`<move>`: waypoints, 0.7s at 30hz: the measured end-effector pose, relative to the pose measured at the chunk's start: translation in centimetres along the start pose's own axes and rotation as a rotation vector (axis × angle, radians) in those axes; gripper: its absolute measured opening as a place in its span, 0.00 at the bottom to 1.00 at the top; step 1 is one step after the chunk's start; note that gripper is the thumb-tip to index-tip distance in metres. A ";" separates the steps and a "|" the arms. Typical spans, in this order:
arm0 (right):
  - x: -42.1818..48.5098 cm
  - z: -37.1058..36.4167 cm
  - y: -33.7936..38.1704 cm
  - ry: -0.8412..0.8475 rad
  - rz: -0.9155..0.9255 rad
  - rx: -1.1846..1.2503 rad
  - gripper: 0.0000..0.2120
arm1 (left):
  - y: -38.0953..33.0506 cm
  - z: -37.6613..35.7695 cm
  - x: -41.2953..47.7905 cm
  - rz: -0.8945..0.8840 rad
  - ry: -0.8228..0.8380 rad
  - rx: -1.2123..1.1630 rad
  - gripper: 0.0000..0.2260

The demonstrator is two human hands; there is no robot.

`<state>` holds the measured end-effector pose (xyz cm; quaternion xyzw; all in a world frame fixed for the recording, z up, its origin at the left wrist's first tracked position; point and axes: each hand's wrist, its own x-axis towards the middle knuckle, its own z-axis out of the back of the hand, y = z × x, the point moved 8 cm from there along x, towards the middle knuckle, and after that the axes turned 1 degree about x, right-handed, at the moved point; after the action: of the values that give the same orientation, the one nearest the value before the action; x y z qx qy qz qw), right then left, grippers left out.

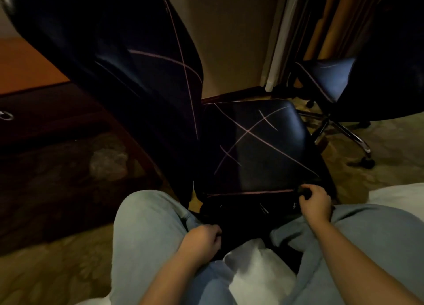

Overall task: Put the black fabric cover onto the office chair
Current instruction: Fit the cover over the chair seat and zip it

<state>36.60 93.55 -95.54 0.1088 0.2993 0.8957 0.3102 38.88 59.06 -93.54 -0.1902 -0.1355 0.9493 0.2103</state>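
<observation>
At the seat's near edge, my right hand (315, 201) pinches the hem of the black fabric cover (252, 144); left hand (202, 238) grips its slack. It's stretched over the office chair (68, 41) seat. Looks soft, light, stretchy: I'd pull by the hem.

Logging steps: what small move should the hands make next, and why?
Probably tug the cover down and under the seat front: left hand and right hand both grip slack fabric hanging below that edge, while the seat top lies smooth.
</observation>
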 end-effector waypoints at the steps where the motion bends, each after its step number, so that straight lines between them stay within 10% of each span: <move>1: 0.2 -0.5 0.7 0.057 0.033 -0.034 0.14 | 0.0 -0.1 0.1 0.001 0.003 -0.008 0.14; 5: 1.7 -0.6 3.0 0.257 0.158 -0.160 0.13 | -0.2 0.0 0.6 -0.013 -0.018 -0.029 0.15; 21: 2.5 1.3 -0.8 0.142 -0.074 -0.183 0.13 | -0.4 -0.2 1.4 -0.032 -0.027 -0.036 0.14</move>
<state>35.50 96.23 -94.98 0.0053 0.2413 0.9127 0.3298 37.97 60.07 -94.00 -0.1787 -0.1587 0.9457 0.2202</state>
